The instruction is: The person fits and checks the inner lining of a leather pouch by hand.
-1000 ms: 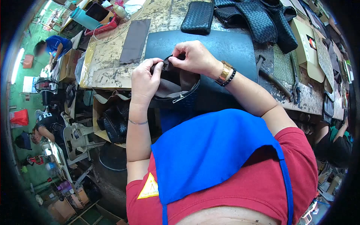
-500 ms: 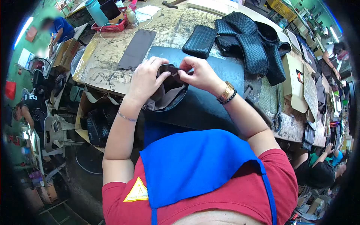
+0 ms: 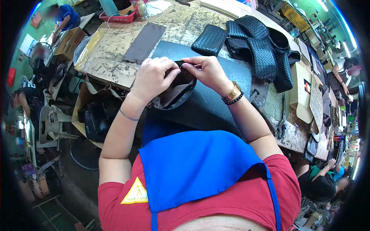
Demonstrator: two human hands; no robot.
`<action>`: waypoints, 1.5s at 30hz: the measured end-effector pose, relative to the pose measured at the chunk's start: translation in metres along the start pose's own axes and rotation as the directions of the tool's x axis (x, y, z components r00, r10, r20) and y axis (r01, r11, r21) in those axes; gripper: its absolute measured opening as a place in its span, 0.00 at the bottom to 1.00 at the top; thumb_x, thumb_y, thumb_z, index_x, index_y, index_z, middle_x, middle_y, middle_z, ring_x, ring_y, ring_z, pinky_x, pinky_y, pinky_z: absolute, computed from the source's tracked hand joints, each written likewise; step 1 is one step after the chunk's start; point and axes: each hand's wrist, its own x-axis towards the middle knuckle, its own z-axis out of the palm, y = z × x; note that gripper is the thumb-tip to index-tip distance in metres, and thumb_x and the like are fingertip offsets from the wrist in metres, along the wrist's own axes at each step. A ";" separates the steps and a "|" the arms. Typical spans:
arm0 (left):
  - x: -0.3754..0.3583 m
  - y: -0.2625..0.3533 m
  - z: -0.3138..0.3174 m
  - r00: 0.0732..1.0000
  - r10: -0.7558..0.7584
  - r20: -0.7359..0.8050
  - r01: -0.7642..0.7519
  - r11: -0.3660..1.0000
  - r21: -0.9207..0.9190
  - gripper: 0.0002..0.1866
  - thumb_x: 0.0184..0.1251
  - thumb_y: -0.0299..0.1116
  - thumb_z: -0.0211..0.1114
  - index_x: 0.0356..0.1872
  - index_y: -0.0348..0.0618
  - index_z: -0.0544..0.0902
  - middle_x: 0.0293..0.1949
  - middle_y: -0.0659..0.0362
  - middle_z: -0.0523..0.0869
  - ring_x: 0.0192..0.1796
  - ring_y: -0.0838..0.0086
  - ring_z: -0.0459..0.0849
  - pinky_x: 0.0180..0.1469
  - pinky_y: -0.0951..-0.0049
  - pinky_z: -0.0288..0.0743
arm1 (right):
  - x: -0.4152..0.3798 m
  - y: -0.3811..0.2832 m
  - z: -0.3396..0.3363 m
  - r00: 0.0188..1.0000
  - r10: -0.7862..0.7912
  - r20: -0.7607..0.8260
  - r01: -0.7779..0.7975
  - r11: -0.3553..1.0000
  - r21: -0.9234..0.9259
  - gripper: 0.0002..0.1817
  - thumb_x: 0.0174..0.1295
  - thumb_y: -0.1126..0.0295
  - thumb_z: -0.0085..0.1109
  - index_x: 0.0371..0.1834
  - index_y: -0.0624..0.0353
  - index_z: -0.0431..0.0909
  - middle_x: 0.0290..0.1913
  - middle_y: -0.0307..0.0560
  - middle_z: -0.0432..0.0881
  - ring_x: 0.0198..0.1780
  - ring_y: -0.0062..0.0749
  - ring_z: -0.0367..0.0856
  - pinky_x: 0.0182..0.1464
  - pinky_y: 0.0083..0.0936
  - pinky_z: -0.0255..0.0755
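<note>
A black bag with a brown lining (image 3: 175, 94) is between my hands, its open mouth turned up toward me. My left hand (image 3: 155, 78) is closed on the far left of its rim, thumb and fingers pressed together. My right hand (image 3: 210, 74) pinches the far edge of the rim between thumb and forefinger. Both sets of fingertips are close together, and the bit of rim between them is partly hidden. Beneath lies a dark smooth sheet (image 3: 219, 106). A flat brown piece of fabric (image 3: 145, 42) rests just beyond my left hand.
A black woven pouch (image 3: 209, 39) and a pile of woven pieces (image 3: 262, 57) lie beyond my right hand. Scissors (image 3: 282, 127) and a hammer (image 3: 255, 94) are at right. A red basket (image 3: 122, 17) stands at the back, a carton (image 3: 83, 125) at left. Other people work on both sides.
My fingertips have drawn closer together along the rim, and my right thumb and forefinger are straighter. The bag's mouth has lifted slightly. The whole view has shifted a little.
</note>
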 end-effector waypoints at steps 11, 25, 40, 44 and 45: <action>0.010 -0.028 0.009 0.993 -0.054 0.104 0.085 0.942 -0.324 0.08 0.66 0.21 0.59 0.41 0.34 0.85 0.45 0.56 0.83 0.50 0.71 0.82 0.53 0.73 0.76 | -0.005 0.003 0.001 0.999 0.025 -0.027 -0.023 0.999 0.046 0.12 0.65 0.69 0.65 0.50 0.61 0.86 0.39 0.54 0.89 0.37 0.21 0.86 0.41 0.22 0.79; 0.032 -0.022 0.010 0.983 0.001 0.184 0.066 0.931 -0.359 0.09 0.61 0.24 0.68 0.39 0.37 0.76 0.33 0.56 0.85 0.39 0.72 0.86 0.46 0.73 0.79 | -0.010 -0.001 -0.002 0.999 0.031 -0.010 -0.031 0.999 0.016 0.12 0.66 0.69 0.64 0.50 0.60 0.86 0.38 0.53 0.89 0.37 0.23 0.85 0.40 0.23 0.79; 0.016 -0.004 0.010 0.976 0.202 -0.086 -0.190 0.973 0.130 0.10 0.62 0.39 0.69 0.32 0.43 0.84 0.34 0.57 0.85 0.41 0.60 0.83 0.46 0.60 0.73 | -0.005 0.001 -0.005 0.998 -0.063 -0.020 0.060 0.989 -0.133 0.11 0.66 0.68 0.62 0.47 0.60 0.86 0.35 0.56 0.87 0.36 0.37 0.88 0.39 0.28 0.80; 0.014 0.000 0.014 1.000 0.013 0.006 -0.014 0.998 0.060 0.10 0.62 0.40 0.69 0.31 0.44 0.86 0.32 0.59 0.86 0.42 0.63 0.83 0.45 0.59 0.71 | -0.008 0.003 -0.002 0.996 -0.078 -0.050 0.074 0.994 -0.082 0.10 0.65 0.66 0.62 0.45 0.58 0.86 0.36 0.58 0.86 0.38 0.49 0.87 0.40 0.34 0.79; 0.014 0.002 0.014 0.999 -0.039 0.027 0.039 0.999 0.020 0.10 0.62 0.40 0.69 0.31 0.44 0.86 0.32 0.59 0.86 0.42 0.63 0.83 0.45 0.58 0.71 | -0.009 0.003 -0.002 0.994 -0.090 -0.054 0.086 0.993 -0.077 0.11 0.65 0.66 0.62 0.45 0.58 0.86 0.37 0.58 0.86 0.39 0.49 0.87 0.40 0.34 0.79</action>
